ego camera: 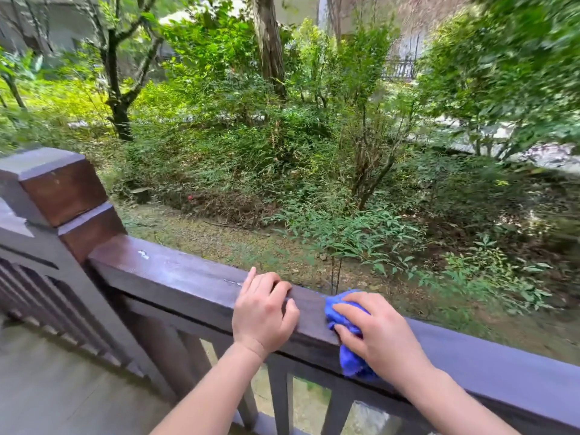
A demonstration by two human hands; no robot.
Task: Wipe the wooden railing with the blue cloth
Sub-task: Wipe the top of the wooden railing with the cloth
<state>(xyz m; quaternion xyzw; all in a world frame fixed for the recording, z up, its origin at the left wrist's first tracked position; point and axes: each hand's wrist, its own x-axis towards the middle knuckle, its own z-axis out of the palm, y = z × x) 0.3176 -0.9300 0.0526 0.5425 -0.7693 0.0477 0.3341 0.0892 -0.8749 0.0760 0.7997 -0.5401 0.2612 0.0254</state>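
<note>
A dark brown wooden railing [175,274] runs from a square corner post at the left down to the lower right. My right hand [379,334] presses a bunched blue cloth [337,312] onto the top of the rail; part of the cloth hangs over the near side below my palm. My left hand [266,312] rests on the rail just left of the cloth, fingers curled over the far edge, holding nothing but the rail.
The corner post [62,196] stands at the left, with slatted balusters below it. A small white spot [143,254] marks the rail near the post. Beyond the railing lie bushes, trees and leaf-strewn ground. A grey deck floor [47,387] is at lower left.
</note>
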